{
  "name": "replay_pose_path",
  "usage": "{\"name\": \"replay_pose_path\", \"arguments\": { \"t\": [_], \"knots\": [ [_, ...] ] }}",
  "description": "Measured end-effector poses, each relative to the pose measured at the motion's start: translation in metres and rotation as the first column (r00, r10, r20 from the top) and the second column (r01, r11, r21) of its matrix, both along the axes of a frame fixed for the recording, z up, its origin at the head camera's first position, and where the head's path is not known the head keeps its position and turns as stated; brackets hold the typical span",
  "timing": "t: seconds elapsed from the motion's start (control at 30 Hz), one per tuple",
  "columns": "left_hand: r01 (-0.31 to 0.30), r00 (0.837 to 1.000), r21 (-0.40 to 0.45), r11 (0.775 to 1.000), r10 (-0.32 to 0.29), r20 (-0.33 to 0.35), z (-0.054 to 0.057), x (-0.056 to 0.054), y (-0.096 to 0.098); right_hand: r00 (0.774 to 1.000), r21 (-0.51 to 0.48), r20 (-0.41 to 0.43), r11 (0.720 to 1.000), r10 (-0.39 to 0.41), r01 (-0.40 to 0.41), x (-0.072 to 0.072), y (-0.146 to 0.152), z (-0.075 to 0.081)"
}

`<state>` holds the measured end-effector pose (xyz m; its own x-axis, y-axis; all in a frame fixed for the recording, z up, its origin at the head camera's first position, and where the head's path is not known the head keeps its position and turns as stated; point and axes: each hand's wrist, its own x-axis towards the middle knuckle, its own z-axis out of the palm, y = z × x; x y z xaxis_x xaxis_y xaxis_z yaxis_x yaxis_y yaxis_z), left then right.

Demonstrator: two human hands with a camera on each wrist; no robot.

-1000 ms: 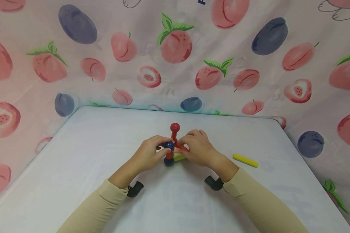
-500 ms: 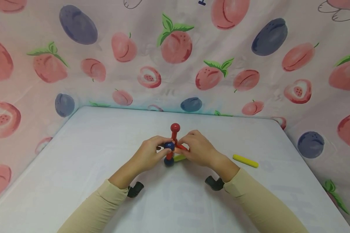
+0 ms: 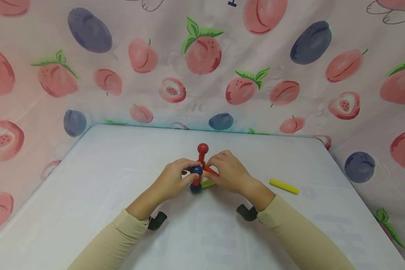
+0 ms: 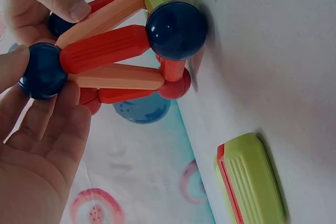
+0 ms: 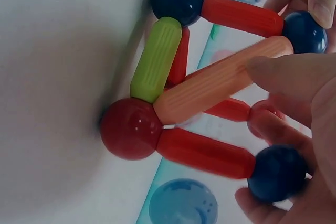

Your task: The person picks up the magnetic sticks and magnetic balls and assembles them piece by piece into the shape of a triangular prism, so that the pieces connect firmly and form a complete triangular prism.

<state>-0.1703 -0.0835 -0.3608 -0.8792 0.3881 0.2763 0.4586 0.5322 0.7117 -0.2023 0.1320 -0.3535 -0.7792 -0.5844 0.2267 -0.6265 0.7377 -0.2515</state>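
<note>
The stick-and-ball frame stands on the table between the two hands, the left hand pinching its upper blue ball with thumb and fingers. The right hand grasps the frame's other side, thumb on an orange stick, fingers about a second blue ball. A red ball rises just beyond both hands; a yellow stick lies right of the right hand.
</note>
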Motion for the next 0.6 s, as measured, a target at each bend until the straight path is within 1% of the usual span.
{"name": "replay_pose_path", "arguments": {
  "t": [0.07, 0.17, 0.3, 0.4, 0.5, 0.6],
  "knots": [
    [0.007, 1.0, 0.001, 1.0, -0.007, -0.006, 0.001, 0.0, -0.001, 0.999, -0.029, 0.038, 0.999, -0.019, 0.02, 0.0, 0.003, 0.001],
    [0.015, 1.0, 0.0, 1.0, -0.015, -0.011, 0.002, 0.0, -0.001, 0.992, -0.088, 0.105, 0.993, -0.066, 0.075, -0.001, 0.011, 0.003],
    [0.012, 1.0, -0.02, 1.0, -0.012, -0.005, 0.003, -0.002, -0.002, 0.974, -0.153, 0.204, 0.98, -0.095, 0.127, -0.003, 0.021, 0.002],
    [0.024, 1.0, -0.043, 0.999, -0.023, 0.01, 0.004, -0.004, -0.004, 0.958, -0.177, 0.267, 0.971, -0.107, 0.158, -0.003, 0.028, 0.001],
    [0.042, 0.998, -0.058, 0.997, -0.039, 0.04, 0.004, -0.007, -0.006, 0.944, -0.19, 0.307, 0.965, -0.116, 0.181, -0.001, 0.033, 0.0],
    [0.045, 0.997, -0.071, 0.996, -0.04, 0.061, 0.004, -0.009, -0.009, 0.94, -0.203, 0.326, 0.963, -0.105, 0.178, 0.002, 0.036, -0.001]
  ]
}}
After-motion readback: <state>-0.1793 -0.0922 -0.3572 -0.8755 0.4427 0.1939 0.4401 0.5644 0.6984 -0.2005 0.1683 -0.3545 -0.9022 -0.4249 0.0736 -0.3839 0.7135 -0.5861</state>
